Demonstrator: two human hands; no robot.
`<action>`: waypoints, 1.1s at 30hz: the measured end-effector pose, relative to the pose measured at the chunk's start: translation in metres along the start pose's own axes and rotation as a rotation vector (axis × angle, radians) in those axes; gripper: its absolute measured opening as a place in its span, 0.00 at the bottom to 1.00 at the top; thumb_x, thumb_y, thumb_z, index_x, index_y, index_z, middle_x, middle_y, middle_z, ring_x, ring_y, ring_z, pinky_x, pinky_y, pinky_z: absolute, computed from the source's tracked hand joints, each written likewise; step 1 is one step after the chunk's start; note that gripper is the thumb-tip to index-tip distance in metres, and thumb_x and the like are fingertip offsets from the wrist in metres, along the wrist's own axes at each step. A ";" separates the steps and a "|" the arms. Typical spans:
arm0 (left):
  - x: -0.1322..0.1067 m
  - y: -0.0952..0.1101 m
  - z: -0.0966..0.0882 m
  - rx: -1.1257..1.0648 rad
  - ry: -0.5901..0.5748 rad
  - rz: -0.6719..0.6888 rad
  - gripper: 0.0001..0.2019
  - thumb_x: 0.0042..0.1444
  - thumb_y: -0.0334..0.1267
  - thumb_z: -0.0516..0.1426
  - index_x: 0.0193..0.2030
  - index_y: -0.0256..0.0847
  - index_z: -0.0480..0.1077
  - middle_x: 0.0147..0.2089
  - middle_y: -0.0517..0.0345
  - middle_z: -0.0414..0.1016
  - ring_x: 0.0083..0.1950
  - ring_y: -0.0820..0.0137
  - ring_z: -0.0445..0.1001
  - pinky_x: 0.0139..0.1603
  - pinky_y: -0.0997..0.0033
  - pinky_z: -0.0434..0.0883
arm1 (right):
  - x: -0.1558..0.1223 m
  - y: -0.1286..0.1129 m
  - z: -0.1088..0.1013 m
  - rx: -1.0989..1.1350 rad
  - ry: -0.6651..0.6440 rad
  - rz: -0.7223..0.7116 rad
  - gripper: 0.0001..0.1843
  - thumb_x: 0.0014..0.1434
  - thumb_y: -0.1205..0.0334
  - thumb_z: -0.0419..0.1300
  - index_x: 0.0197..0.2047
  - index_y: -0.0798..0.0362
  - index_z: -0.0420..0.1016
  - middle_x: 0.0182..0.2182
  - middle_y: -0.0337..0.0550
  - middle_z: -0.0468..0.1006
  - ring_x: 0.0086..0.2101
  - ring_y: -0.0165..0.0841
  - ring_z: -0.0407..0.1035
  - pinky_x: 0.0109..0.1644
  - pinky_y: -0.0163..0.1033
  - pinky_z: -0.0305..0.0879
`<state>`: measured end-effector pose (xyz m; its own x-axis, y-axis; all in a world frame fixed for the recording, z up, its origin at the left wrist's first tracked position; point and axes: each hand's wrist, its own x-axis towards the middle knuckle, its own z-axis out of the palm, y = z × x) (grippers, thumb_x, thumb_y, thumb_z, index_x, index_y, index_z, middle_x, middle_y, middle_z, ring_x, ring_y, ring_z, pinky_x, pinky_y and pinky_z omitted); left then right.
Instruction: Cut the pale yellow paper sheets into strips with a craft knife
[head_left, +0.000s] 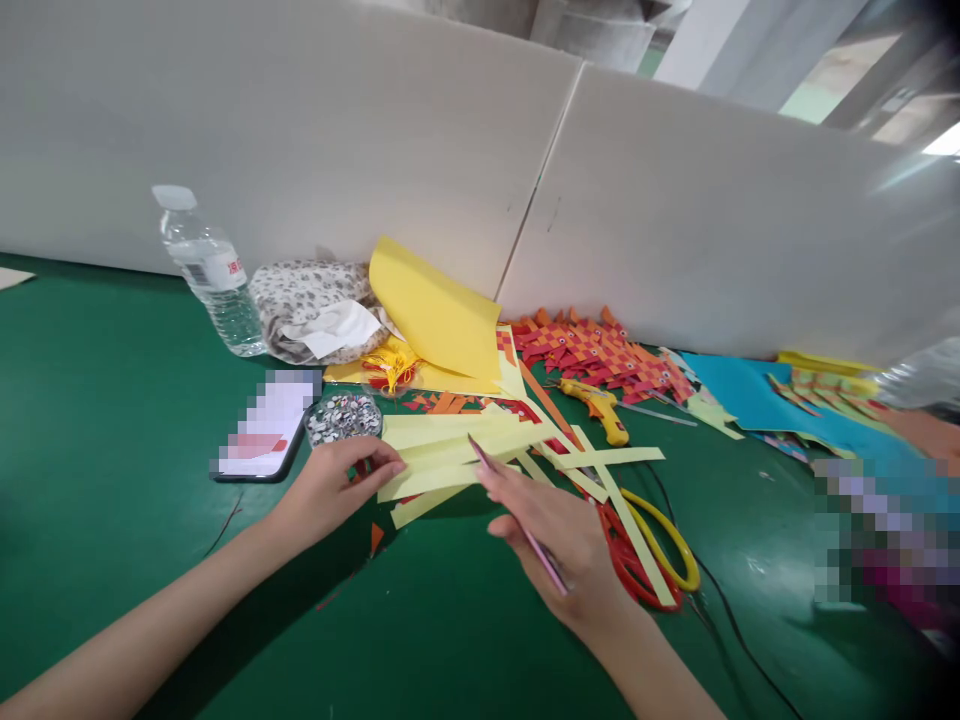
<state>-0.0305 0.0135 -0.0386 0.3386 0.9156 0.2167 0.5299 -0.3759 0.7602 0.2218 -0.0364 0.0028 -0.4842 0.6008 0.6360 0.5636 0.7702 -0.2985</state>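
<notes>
My left hand (341,490) pinches the left edge of a pale yellow paper strip (442,455), thumb and forefinger closed on it. My right hand (559,530) grips a slim pink pen-like tool (536,550) with a dark tip; whether it is a pen or a craft knife I cannot tell. Its tip lies over the pale yellow paper. More pale yellow strips (634,535) are scattered to the right, some crossing scissors (686,560) with red and yellow handles beside my right hand. A clear box of small googly eyes (345,418) stands just beyond my left hand.
A phone (270,425) and a water bottle (214,270) are at left. Behind lie a patterned cloth pouch (307,290) and a yellow sheet (435,310). A yellow glue gun (600,408), its cable trailing right, lies before woven red-orange paper pieces (592,345). A partition (300,130) rises behind.
</notes>
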 end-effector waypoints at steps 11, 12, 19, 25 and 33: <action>-0.002 0.009 0.007 -0.220 -0.051 -0.102 0.11 0.57 0.44 0.56 0.34 0.40 0.74 0.30 0.60 0.77 0.30 0.72 0.71 0.28 0.77 0.64 | 0.012 -0.003 0.046 -0.305 -0.053 -0.356 0.04 0.62 0.68 0.57 0.35 0.52 0.71 0.40 0.49 0.81 0.50 0.37 0.72 0.56 0.47 0.66; -0.002 0.009 0.008 -0.226 -0.055 -0.098 0.10 0.57 0.43 0.55 0.33 0.40 0.74 0.29 0.61 0.76 0.29 0.73 0.71 0.28 0.77 0.64 | 0.012 -0.001 0.049 -0.339 -0.048 -0.393 0.06 0.62 0.70 0.56 0.35 0.52 0.71 0.38 0.48 0.81 0.48 0.37 0.72 0.55 0.47 0.66; -0.004 0.008 0.009 -0.245 -0.027 -0.123 0.10 0.56 0.42 0.57 0.32 0.38 0.74 0.31 0.59 0.77 0.32 0.70 0.72 0.31 0.75 0.67 | 0.008 0.001 0.055 -0.403 0.001 -0.568 0.07 0.59 0.71 0.55 0.36 0.49 0.69 0.29 0.42 0.78 0.37 0.34 0.72 0.52 0.45 0.67; -0.005 0.012 0.010 -0.231 -0.038 -0.134 0.09 0.55 0.43 0.58 0.32 0.39 0.74 0.30 0.60 0.77 0.30 0.72 0.71 0.31 0.76 0.66 | 0.004 -0.003 0.058 -0.424 -0.023 -0.537 0.07 0.57 0.71 0.55 0.36 0.49 0.69 0.27 0.39 0.76 0.35 0.33 0.71 0.51 0.45 0.67; -0.008 0.016 0.015 -0.228 -0.112 -0.100 0.12 0.58 0.44 0.56 0.32 0.37 0.74 0.28 0.59 0.76 0.30 0.72 0.71 0.32 0.76 0.66 | 0.005 -0.012 0.066 -0.358 -0.003 -0.538 0.08 0.56 0.72 0.54 0.34 0.49 0.69 0.21 0.37 0.70 0.27 0.31 0.66 0.46 0.43 0.69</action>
<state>-0.0132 -0.0018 -0.0372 0.3840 0.9204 0.0740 0.3809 -0.2309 0.8953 0.1680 -0.0287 -0.0374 -0.7629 0.1517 0.6285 0.4297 0.8454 0.3175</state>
